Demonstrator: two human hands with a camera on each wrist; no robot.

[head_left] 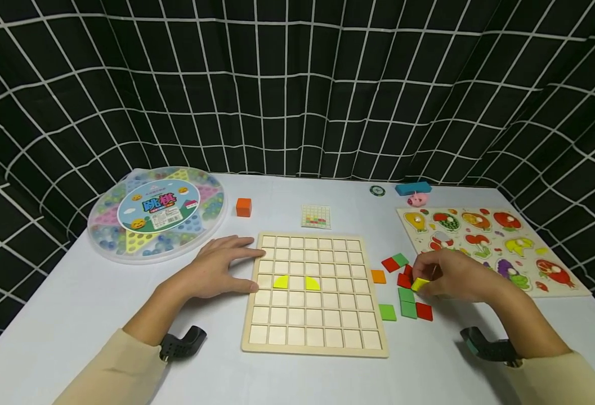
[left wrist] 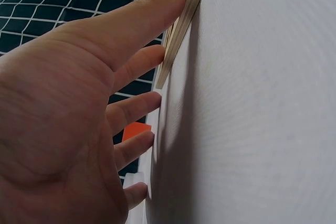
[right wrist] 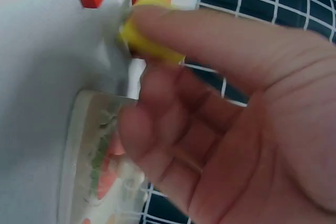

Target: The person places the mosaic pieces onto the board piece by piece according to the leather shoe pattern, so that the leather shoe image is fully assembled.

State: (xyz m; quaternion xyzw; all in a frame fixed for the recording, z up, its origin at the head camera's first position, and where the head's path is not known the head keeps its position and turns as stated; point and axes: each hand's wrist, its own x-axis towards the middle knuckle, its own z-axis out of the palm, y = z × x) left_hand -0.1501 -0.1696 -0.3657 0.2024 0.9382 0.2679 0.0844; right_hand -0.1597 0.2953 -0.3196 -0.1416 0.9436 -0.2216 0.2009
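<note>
A wooden grid board [head_left: 314, 352] lies on the white table, with two yellow round-edged tiles [head_left: 281, 282] in separate cells of one row. At the board's left edge, the thumb and index fingertip of my left hand [head_left: 213, 271] rest against the frame, fingers spread. My right hand [head_left: 451, 277] pinches a yellow tile [head_left: 420, 284] between thumb and fingers, right of the board. In the right wrist view this yellow tile [right wrist: 152, 45] is blurred. Loose red tiles [head_left: 424, 311] and green tiles [head_left: 408, 309] lie beside that hand, near an orange tile [head_left: 378, 276].
A fruit puzzle board [head_left: 555, 287] lies at the right, partly under my right hand. Behind it are a pink pig figure [head_left: 417, 199] and a blue block [head_left: 413, 188]. A small pattern card [head_left: 316, 216], an orange cube [head_left: 244, 207] and a round marble game [head_left: 157, 214] stand farther back.
</note>
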